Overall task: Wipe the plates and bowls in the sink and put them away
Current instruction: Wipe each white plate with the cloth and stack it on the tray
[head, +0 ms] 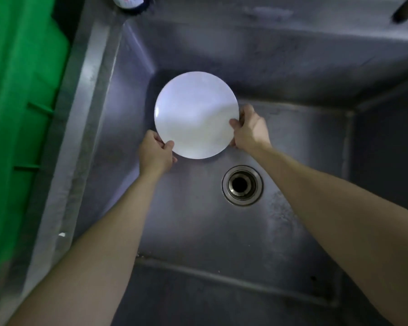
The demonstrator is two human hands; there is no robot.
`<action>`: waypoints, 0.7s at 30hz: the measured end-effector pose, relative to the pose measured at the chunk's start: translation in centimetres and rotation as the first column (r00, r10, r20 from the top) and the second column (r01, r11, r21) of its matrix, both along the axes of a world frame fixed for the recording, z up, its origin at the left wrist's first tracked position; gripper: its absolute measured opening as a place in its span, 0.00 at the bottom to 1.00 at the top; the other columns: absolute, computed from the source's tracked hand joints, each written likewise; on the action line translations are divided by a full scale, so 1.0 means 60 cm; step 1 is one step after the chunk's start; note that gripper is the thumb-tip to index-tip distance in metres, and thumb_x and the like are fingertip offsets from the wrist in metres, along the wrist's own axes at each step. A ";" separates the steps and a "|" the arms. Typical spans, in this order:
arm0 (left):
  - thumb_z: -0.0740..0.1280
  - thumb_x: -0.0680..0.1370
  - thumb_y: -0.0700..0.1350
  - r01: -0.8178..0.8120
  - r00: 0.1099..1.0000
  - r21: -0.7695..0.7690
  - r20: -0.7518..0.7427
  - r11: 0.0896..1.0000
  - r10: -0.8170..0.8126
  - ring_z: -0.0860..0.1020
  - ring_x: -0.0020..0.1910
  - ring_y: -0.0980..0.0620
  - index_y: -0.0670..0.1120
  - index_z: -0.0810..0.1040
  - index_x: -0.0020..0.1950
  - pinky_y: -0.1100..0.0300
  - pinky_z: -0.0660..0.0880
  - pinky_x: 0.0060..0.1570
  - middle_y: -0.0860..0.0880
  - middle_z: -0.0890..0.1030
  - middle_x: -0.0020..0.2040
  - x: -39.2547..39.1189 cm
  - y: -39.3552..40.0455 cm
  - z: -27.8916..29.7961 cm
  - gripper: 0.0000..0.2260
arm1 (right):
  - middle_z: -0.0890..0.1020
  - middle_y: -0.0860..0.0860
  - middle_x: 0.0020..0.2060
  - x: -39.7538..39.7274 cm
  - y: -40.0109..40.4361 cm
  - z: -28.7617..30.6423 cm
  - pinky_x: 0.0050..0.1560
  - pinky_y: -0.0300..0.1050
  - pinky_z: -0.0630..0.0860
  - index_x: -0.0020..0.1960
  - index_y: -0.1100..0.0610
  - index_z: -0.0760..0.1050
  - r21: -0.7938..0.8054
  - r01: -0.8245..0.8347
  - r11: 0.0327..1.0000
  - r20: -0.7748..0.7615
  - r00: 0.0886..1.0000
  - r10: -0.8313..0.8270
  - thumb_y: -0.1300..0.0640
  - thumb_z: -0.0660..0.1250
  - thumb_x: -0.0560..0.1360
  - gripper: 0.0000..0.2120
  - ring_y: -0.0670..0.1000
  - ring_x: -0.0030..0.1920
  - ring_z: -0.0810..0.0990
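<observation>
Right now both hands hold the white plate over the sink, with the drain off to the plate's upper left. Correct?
Not quite. The head view shows the drain at the plate's lower right, not its upper left. The rest stands: the left hand and right hand both hold the white plate over the sink.

No text, label, brand or number can be read in this view. Only the round white object with a dark rim (127,1), at the top edge behind the stainless steel sink (99,95), carries a small red mark; it is cut off and too blurred to read.
</observation>
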State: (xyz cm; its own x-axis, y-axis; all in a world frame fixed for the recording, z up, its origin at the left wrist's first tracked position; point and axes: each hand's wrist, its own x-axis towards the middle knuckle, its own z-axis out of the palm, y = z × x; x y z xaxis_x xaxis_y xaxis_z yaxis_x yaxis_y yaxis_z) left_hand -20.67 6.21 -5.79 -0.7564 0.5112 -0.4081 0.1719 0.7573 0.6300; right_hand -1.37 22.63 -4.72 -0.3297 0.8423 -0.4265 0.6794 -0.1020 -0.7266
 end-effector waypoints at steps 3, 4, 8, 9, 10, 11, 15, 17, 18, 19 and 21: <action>0.70 0.85 0.41 0.011 0.996 0.142 -0.085 0.990 0.001 0.81 0.25 0.55 0.43 0.68 0.53 0.61 0.73 0.26 0.44 0.80 0.42 0.011 -0.007 0.098 0.10 | 0.82 0.57 0.44 0.020 -0.020 0.113 0.28 0.63 0.82 0.55 0.57 0.68 0.023 0.034 0.999 -0.117 0.993 -0.031 0.58 0.63 0.84 0.04 0.58 0.30 0.86; 0.70 0.85 0.41 0.028 0.992 0.187 -0.124 0.982 -0.005 0.82 0.25 0.54 0.43 0.68 0.53 0.62 0.73 0.26 0.44 0.80 0.42 0.014 -0.010 0.136 0.10 | 0.83 0.58 0.45 0.024 -0.027 0.153 0.29 0.63 0.82 0.55 0.56 0.68 0.030 0.044 0.999 -0.145 0.989 -0.039 0.59 0.63 0.85 0.03 0.56 0.29 0.86; 0.71 0.84 0.41 0.110 0.968 0.345 -0.251 0.932 -0.021 0.83 0.28 0.54 0.46 0.71 0.52 0.65 0.73 0.30 0.51 0.83 0.40 0.019 -0.023 0.289 0.08 | 0.81 0.57 0.46 0.048 -0.057 0.300 0.33 0.65 0.83 0.54 0.55 0.69 0.097 0.102 0.990 -0.276 0.958 -0.072 0.60 0.63 0.84 0.03 0.55 0.31 0.86; 0.71 0.84 0.42 0.128 0.962 0.374 -0.270 0.919 -0.024 0.83 0.28 0.54 0.47 0.72 0.53 0.64 0.74 0.32 0.54 0.83 0.39 0.019 -0.028 0.325 0.08 | 0.82 0.58 0.47 0.055 -0.066 0.334 0.35 0.65 0.84 0.55 0.55 0.69 0.117 0.114 0.987 -0.302 0.950 -0.074 0.60 0.63 0.84 0.03 0.55 0.32 0.86; 0.72 0.83 0.41 0.144 0.958 0.398 -0.287 0.906 -0.027 0.83 0.28 0.53 0.48 0.72 0.52 0.61 0.75 0.34 0.58 0.83 0.39 0.018 -0.033 0.360 0.08 | 0.82 0.59 0.48 0.062 -0.076 0.370 0.37 0.64 0.85 0.56 0.55 0.70 0.136 0.122 0.983 -0.326 0.943 -0.072 0.61 0.63 0.84 0.03 0.55 0.33 0.87; 0.72 0.83 0.42 0.171 0.950 0.421 -0.311 0.891 -0.035 0.83 0.28 0.53 0.49 0.72 0.52 0.60 0.75 0.34 0.61 0.82 0.39 0.017 -0.039 0.396 0.09 | 0.83 0.60 0.49 0.069 -0.087 0.405 0.39 0.63 0.86 0.56 0.54 0.71 0.156 0.133 0.979 -0.349 0.934 -0.071 0.61 0.63 0.84 0.04 0.55 0.34 0.87; 0.72 0.83 0.43 0.271 0.932 0.468 -0.346 0.841 -0.108 0.85 0.30 0.51 0.47 0.73 0.54 0.54 0.78 0.32 0.53 0.84 0.43 0.025 -0.075 0.518 0.08 | 0.85 0.58 0.50 0.098 -0.137 0.531 0.40 0.61 0.87 0.53 0.54 0.69 0.232 0.186 0.955 -0.424 0.903 -0.073 0.63 0.63 0.85 0.05 0.53 0.35 0.89; 0.72 0.82 0.48 0.323 0.918 0.464 -0.367 0.825 -0.153 0.85 0.32 0.52 0.48 0.75 0.56 0.50 0.81 0.39 0.49 0.85 0.41 0.029 -0.098 0.566 0.08 | 0.86 0.54 0.48 0.118 -0.164 0.582 0.41 0.63 0.86 0.54 0.55 0.68 0.281 0.212 0.936 -0.435 0.897 -0.073 0.62 0.63 0.85 0.04 0.52 0.35 0.89; 0.71 0.81 0.53 0.349 0.909 0.460 -0.377 0.817 -0.176 0.86 0.35 0.49 0.50 0.78 0.57 0.49 0.82 0.41 0.49 0.85 0.39 0.032 -0.112 0.589 0.10 | 0.86 0.52 0.46 0.128 -0.177 0.603 0.43 0.63 0.86 0.54 0.56 0.68 0.311 0.218 0.925 -0.428 0.901 -0.068 0.61 0.63 0.85 0.04 0.51 0.35 0.89; 0.70 0.80 0.58 0.377 0.898 0.444 -0.390 0.813 -0.204 0.86 0.37 0.46 0.51 0.80 0.58 0.49 0.83 0.43 0.51 0.85 0.38 0.038 -0.126 0.610 0.14 | 0.86 0.52 0.46 0.137 -0.190 0.621 0.44 0.63 0.85 0.54 0.57 0.68 0.337 0.219 0.916 -0.416 0.907 -0.064 0.61 0.63 0.85 0.04 0.49 0.35 0.88; 0.65 0.79 0.65 0.455 0.849 0.371 -0.455 0.809 -0.269 0.85 0.40 0.43 0.46 0.84 0.59 0.57 0.81 0.44 0.58 0.82 0.34 0.057 -0.155 0.646 0.25 | 0.86 0.53 0.45 0.150 -0.218 0.652 0.45 0.63 0.85 0.56 0.57 0.69 0.353 0.233 0.906 -0.423 0.904 -0.067 0.60 0.63 0.85 0.03 0.50 0.36 0.88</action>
